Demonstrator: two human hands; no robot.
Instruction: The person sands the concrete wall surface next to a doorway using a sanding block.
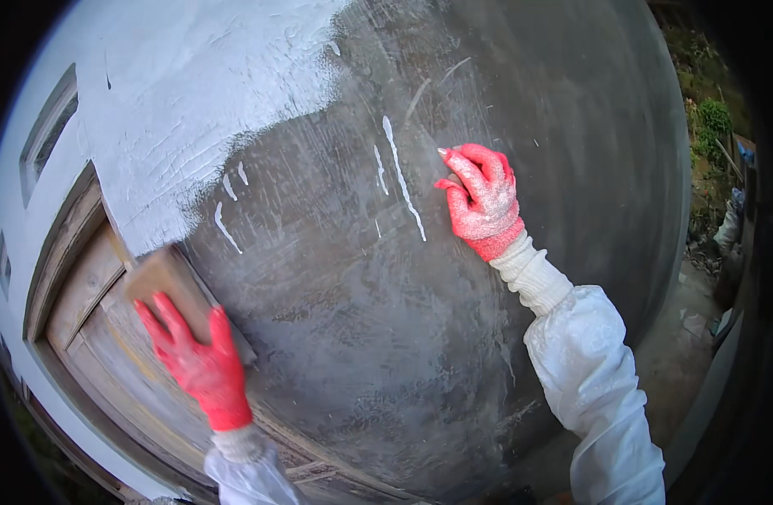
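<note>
The left hand is blurred, and so is the tan block in its grip, which hides most of the grey plate behind it. Block, hand and left sleeve cover parts of the wooden door. The curled fingers of the right hand hide its palm; whether they hold anything cannot be told. Both sleeves, the right one included, are cut off at the near edge. Clutter far right is too small to tell.

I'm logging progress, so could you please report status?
Left hand on tan slab; right hand curled, contents unclear. White coat upper left, grey wall below. Possible obstacle: wooden panelling beside slab.
</note>
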